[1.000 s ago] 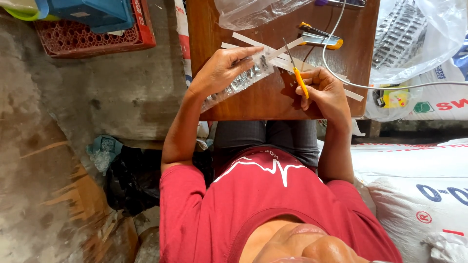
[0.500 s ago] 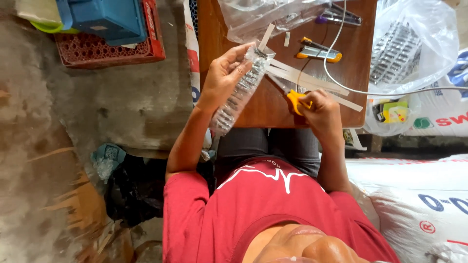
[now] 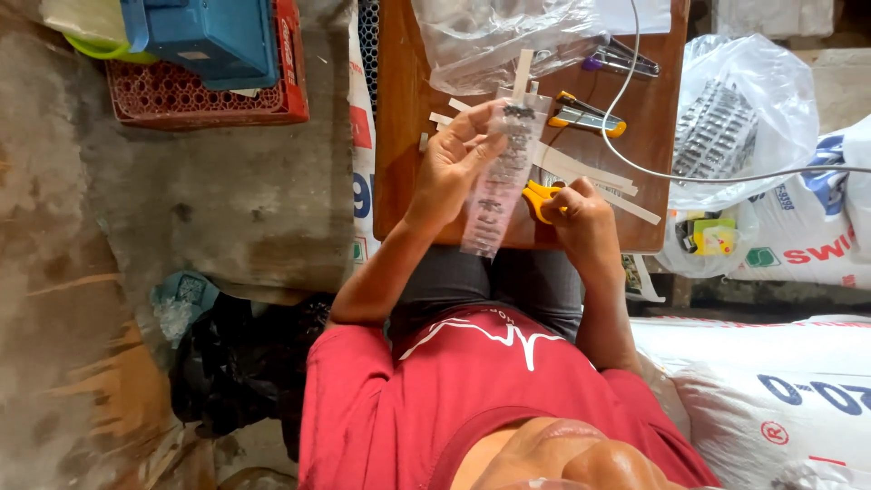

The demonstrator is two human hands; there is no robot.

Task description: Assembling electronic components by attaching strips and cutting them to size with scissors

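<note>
One long clear plastic strip (image 3: pixel 497 177), with small dark pieces in a row inside it, is held up above the near edge of a brown wooden board (image 3: pixel 404 136). The left hand (image 3: pixel 451 163) pinches it near its upper end, thumb and fingers closed on the plastic, and the lower end hangs free over the person's lap. The right hand (image 3: pixel 581 218) is curled around one pair of yellow-handled scissors (image 3: pixel 542 198), just right of the strip; the blades are hidden behind the strip and the hand, so I cannot tell whether they are open.

On the board lie several white paper strips (image 3: pixel 590 177), overlapping so that a count is unsure, one yellow-and-grey tool (image 3: pixel 585 115), one purple-handled tool (image 3: pixel 617 59) partly under a crumpled clear bag (image 3: pixel 490 41), and one white cable (image 3: pixel 635 136) crossing to the right.

Right of the board stands one clear bag of grey parts (image 3: pixel 721 127), its contents hard to make out. Upper left, one red crate (image 3: pixel 213 95) carries a blue box (image 3: pixel 209 36), cut off at the top edge.
</note>
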